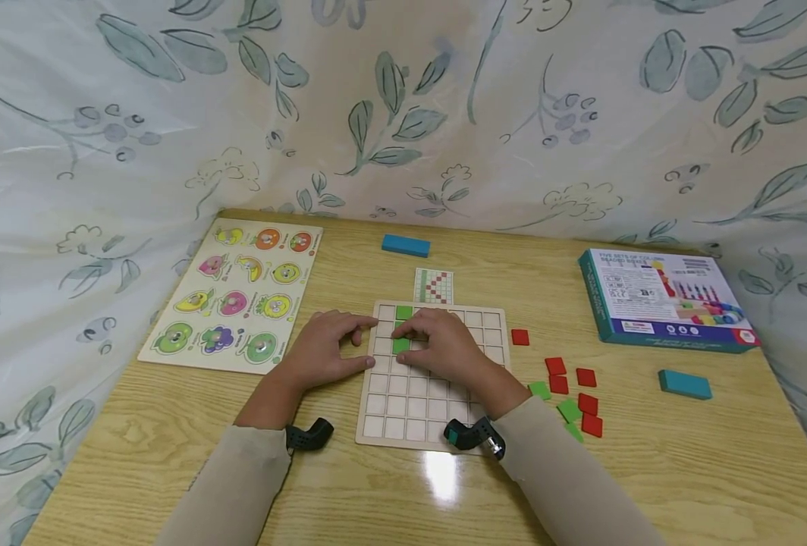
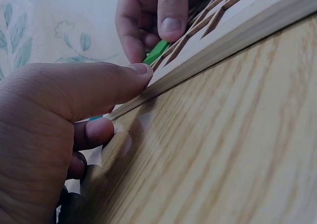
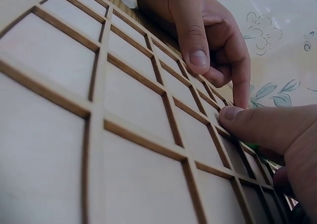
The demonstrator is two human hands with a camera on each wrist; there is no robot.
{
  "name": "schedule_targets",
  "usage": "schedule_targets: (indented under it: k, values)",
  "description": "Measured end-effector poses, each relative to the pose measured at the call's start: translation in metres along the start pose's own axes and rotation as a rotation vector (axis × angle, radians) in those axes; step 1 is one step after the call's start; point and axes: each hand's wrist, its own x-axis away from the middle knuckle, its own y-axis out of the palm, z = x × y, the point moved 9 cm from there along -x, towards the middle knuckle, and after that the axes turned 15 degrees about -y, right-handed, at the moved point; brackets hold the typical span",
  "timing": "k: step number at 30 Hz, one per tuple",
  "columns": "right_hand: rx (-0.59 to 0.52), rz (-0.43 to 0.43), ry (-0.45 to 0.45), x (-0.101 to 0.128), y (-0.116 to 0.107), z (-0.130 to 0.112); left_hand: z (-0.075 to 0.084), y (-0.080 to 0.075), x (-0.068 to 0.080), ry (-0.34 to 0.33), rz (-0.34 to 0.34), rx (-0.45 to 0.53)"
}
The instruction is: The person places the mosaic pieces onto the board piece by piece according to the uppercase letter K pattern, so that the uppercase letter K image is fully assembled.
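A wooden grid board (image 1: pixel 396 406) lies on the table between both hands. My right hand (image 1: pixel 447 345) is over its upper left part, thumb and index finger pinching a green square tile (image 1: pixel 400 346) at a cell in the second column. More green (image 1: pixel 403 312) shows above it in that column, partly covered by the fingers. At the board's left edge, my left hand (image 1: pixel 321 349) touches the rim with thumb and index fingertips, the fingers spread apart. In the left wrist view, the left thumb (image 2: pixel 133 75) lies against the wooden rim, near the green tile (image 2: pixel 157 51).
A pattern card (image 1: pixel 434 286) touches the board's far edge. Loose red tiles (image 1: pixel 558 384) and green tiles (image 1: pixel 569 411) lie to the right. A fruit puzzle board (image 1: pixel 202 350) is at left, a boxed set (image 1: pixel 670 299) at right. Blue blocks (image 1: pixel 406 245) lie at back and right.
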Motion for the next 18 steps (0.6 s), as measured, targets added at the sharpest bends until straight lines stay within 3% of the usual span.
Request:
schedule_targets:
  k: [18]
  values:
    - [-0.055,0.004,0.007,0.0022,-0.0067,-0.0026,0.0029,-0.0011,0.0008,-0.006,-0.005,-0.002]
